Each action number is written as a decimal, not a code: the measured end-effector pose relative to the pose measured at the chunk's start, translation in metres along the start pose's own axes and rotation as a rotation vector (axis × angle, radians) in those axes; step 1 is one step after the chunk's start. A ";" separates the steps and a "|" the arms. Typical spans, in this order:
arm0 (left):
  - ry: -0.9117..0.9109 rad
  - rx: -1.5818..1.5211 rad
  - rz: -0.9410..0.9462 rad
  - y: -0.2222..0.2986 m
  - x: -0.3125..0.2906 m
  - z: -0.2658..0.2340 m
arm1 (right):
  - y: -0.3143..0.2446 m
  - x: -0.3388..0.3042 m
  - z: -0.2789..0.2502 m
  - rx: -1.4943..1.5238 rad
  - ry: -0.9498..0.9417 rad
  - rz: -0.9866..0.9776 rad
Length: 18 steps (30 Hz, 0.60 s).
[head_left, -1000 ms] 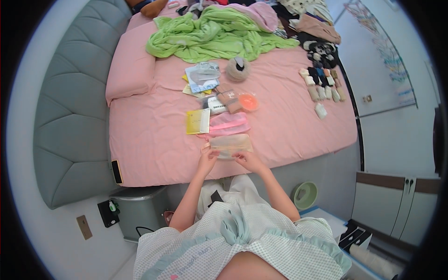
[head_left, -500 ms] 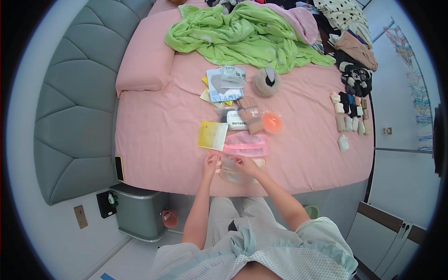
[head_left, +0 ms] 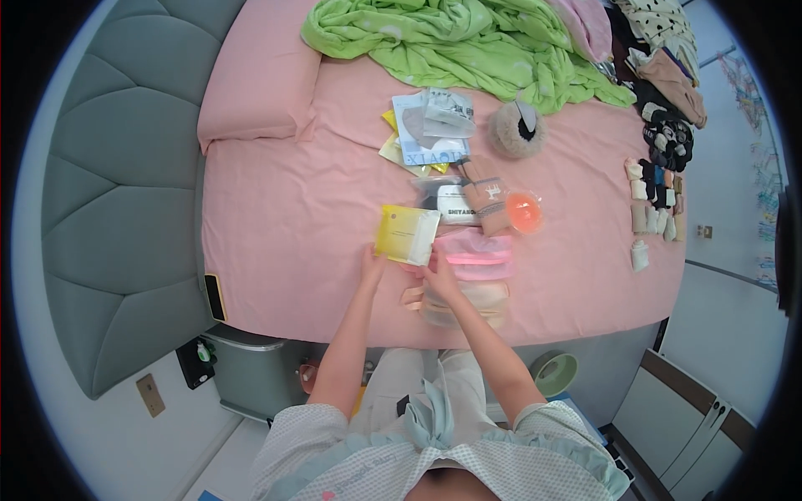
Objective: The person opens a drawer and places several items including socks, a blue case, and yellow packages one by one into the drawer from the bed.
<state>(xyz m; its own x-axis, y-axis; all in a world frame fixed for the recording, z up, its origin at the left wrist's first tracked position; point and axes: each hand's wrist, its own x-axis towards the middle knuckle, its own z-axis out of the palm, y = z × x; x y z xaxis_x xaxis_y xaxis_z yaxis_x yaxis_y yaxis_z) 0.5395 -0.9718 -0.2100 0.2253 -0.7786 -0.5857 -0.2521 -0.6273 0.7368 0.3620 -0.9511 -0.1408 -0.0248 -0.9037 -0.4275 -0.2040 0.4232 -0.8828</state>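
Observation:
A flat yellow-and-white packet (head_left: 407, 235) is between my two hands near the front of the bed. My left hand (head_left: 373, 265) pinches its lower left corner. At the lower right corner is my right hand (head_left: 440, 276), with its fingers closed on the edge. Just right of the packet lies a sheer pink pouch (head_left: 478, 255). Below that, under my right wrist, a cream pouch (head_left: 480, 302) with pale straps lies flat. Beyond the packet are a black-and-white item in a clear bag (head_left: 457, 206), brown gloves (head_left: 487, 198) and a round orange item (head_left: 524, 214).
Farther back lie a blue-and-white package (head_left: 426, 138) and a fluffy beige ball-shaped thing (head_left: 516, 132). A green blanket (head_left: 468, 46) covers the far side. Rolled socks (head_left: 656, 200) line the right edge; a phone (head_left: 215, 298) is at the left edge.
My hands have left the cream pouch and its straps and moved up to the yellow-and-white packet, taking hold of it. The whole view has shifted slightly.

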 end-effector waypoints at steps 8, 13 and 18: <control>-0.125 -0.024 -0.144 -0.010 0.038 -0.018 | 0.002 0.008 0.020 0.101 0.140 0.051; -0.387 -0.232 -0.236 0.003 0.026 -0.024 | 0.009 0.007 0.028 0.128 0.199 0.235; -0.396 -0.423 -0.174 0.018 -0.013 -0.043 | 0.017 -0.010 0.034 0.148 0.305 0.104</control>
<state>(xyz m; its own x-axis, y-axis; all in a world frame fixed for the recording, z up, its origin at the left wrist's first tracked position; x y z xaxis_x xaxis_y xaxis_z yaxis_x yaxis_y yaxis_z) 0.5724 -0.9719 -0.1749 -0.1584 -0.6639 -0.7309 0.1711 -0.7475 0.6419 0.3917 -0.9328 -0.1579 -0.3341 -0.8237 -0.4581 -0.0415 0.4984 -0.8659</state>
